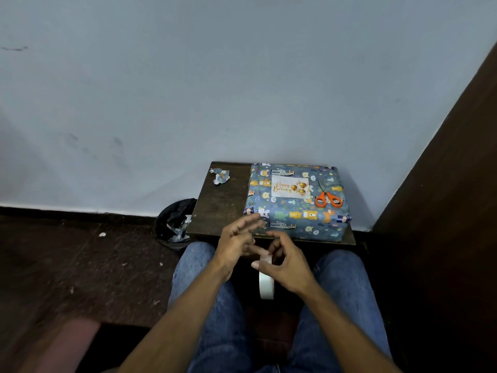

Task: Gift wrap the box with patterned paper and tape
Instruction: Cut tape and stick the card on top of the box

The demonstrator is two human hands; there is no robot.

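Observation:
The box [295, 211], wrapped in blue animal-patterned paper, lies on a small dark table [220, 200] against the wall. A white "Happy Birthday" card [290, 187] is stuck on its top. Both hands hover over my lap just in front of the table. My right hand [285, 265] has curled fingers and pinches a strip of white tape. The tape roll [266, 288] hangs below that hand. My left hand [236, 240] has its fingers stretched out near the box's front left corner, and one lower finger reaches toward the tape strip.
Orange-handled scissors [328, 198] lie on top of the box at the right. A crumpled paper scrap [221, 175] sits at the table's back left corner. A black bin [174, 224] with paper scraps stands left of the table. A brown panel [443, 184] rises on the right.

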